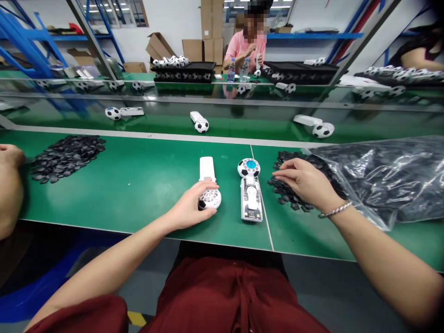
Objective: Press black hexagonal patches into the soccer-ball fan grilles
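My left hand [192, 203] is closed around the round head of a white football-patterned gadget [210, 199], which lies on the green bench with its white handle pointing away from me. Just right of it lies a second football-patterned gadget [250, 199], with a blue disc on its head and a see-through handle showing inner parts. Over a pile of small black pieces [294, 199], my right hand [305, 180] has thumb and fingers drawn together in a pinch. Whatever sits between those fingertips is too small to make out.
A clear plastic bag [388, 180] with dark contents covers the right side. Another black pile [69, 157] lies at left, near another person's arm [10, 185]. Beyond the pale rail [149, 135], several football gadgets lie on a belt. A person in pink [239, 46] works opposite.
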Motion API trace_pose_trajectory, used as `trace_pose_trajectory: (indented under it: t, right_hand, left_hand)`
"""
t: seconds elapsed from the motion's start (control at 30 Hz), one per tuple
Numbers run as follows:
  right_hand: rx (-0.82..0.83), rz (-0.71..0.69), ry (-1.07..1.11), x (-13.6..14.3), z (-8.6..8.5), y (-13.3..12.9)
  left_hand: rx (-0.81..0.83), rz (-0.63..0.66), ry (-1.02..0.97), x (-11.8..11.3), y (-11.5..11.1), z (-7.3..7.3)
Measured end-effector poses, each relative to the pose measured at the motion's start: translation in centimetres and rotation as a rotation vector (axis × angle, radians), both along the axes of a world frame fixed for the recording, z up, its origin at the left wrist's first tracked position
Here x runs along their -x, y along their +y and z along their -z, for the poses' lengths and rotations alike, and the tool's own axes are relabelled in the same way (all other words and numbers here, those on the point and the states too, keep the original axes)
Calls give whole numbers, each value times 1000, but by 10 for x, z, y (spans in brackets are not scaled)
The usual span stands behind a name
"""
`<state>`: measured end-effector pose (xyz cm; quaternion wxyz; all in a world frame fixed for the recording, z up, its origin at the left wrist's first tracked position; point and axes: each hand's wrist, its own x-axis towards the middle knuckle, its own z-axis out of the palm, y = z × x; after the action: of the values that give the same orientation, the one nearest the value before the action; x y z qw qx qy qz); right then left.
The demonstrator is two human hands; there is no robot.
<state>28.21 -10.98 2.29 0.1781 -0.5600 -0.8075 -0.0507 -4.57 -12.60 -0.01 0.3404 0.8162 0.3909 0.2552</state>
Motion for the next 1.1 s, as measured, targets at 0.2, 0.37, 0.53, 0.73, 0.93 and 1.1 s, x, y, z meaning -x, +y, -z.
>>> trace_pose_trajectory:
  t: [0.2,0.37,0.53,0.73,0.93,1.1]
  right_hand:
    - [195,-122,295,47,-19,-11]
    - [298,-297,368,88,-26,-21]
    - [230,-581,237,107,-24,-18]
    - [108,-748,-50,121,-17,-17]
    - [100,-783,2,133,-14,-14]
    - [220,-730,234,134,-8,-12]
  left_hand:
    - [-9,9,-2,0,0,-2]
    - [-21,21,-3,-1,0,-1]
    - [-31,40,-34,-1,2,-1]
    - [-49,98,-44,1,5,-2]
    - [-53,96,-87,-1,6,0]
    - [4,32,-112,-3,4,1]
